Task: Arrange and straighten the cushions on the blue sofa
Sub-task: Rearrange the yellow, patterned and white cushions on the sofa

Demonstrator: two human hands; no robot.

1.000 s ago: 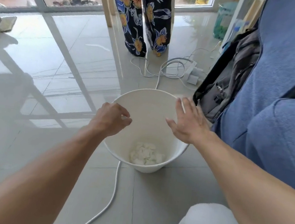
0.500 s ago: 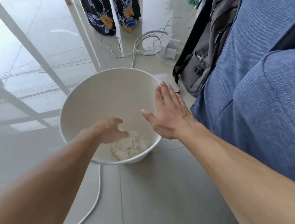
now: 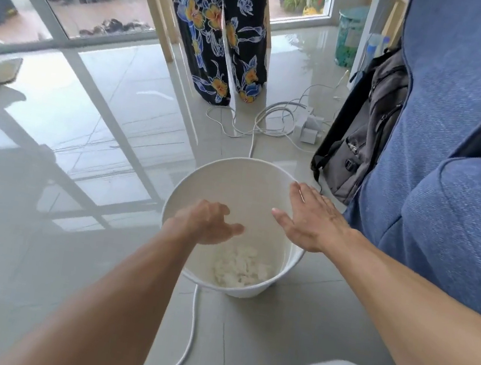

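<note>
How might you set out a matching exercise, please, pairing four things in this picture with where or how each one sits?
Things:
1 white bucket
2 grey backpack
3 flowered cloth
4 crumpled paper

Places or states:
A beside the blue sofa
B hanging near the glass door
C lying at the bucket's bottom
D standing upright, top open

Pairs: 1-D, 2-A, 3-B, 4-C

The white bin (image 3: 232,186) beside the blue sofa (image 3: 454,187)
My left hand (image 3: 205,224) hangs loosely over it, my right hand (image 3: 311,220) flat at its rim.
</note>
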